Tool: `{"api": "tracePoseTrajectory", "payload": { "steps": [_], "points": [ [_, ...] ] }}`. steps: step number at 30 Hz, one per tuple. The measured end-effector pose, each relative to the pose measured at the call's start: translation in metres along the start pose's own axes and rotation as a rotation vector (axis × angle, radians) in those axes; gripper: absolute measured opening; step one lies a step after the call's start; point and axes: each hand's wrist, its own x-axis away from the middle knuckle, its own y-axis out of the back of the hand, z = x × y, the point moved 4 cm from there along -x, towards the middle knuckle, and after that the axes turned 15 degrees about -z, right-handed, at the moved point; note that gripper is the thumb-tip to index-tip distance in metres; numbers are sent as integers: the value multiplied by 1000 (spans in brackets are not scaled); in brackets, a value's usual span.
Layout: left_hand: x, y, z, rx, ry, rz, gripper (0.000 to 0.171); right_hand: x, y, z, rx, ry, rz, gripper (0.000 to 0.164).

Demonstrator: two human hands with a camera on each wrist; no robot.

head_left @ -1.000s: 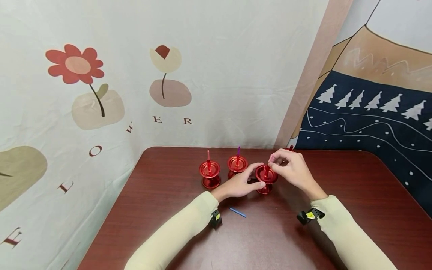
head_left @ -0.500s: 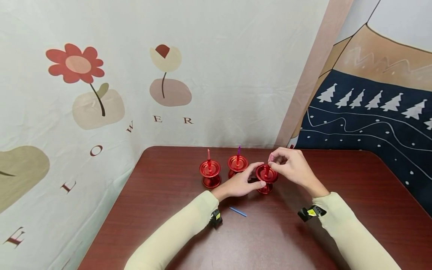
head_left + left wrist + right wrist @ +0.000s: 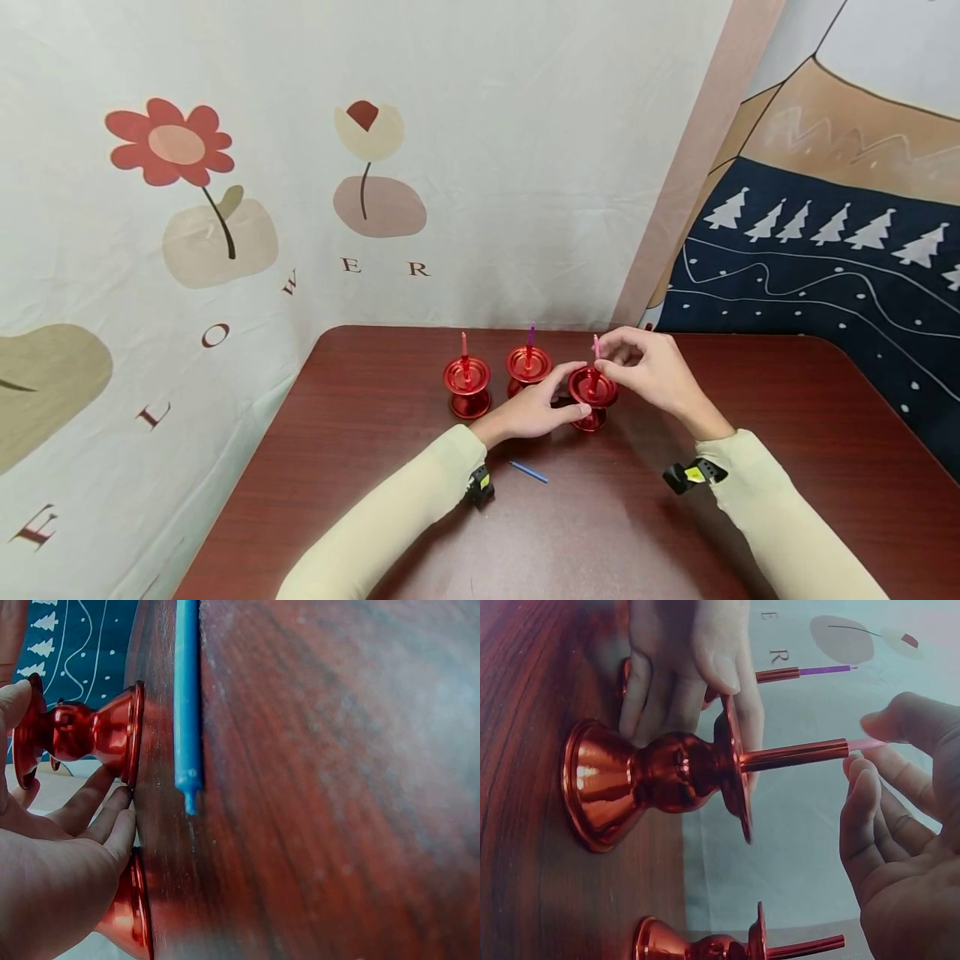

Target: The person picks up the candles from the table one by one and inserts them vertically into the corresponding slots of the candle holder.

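My left hand (image 3: 531,408) holds the dish rim of a shiny red candlestick (image 3: 592,387), with the thumb on the near side and the fingers round the back. This candlestick stands upright on the table. A thin pink candle (image 3: 597,345) rises from its tube, and my right hand (image 3: 651,371) pinches it. In the right wrist view the candle's lower end (image 3: 859,745) meets the mouth of the tube (image 3: 799,754); how deep it sits cannot be seen. A blue candle (image 3: 528,472) lies on the table in front of the left hand.
To the left stand two more red candlesticks, one with a pink candle (image 3: 463,343) and one with a purple candle (image 3: 531,335). Behind my right hand, another red candlestick (image 3: 667,941) shows a bare tube. The brown table (image 3: 360,400) reaches a printed cloth backdrop (image 3: 525,183).
The pink candle was mostly covered by the right fingers; now it stands upright in line with the tube, its top showing beside them. The left hand and the candlestick have stayed in place.
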Motion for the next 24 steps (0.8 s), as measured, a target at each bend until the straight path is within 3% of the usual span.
{"api": "tracePoseTrajectory", "payload": {
  "steps": [6,12,24],
  "points": [
    [0,-1,-2,9,22,4,77,0,-2,4,-42,8,-12,8],
    [-2,-2,3,0,-11,-2,75,0,-4,4,-66,-10,-16,7],
    [-1,-3,1,18,7,-3,76,3,2,-2,-55,-43,-28,8]
  ]
}}
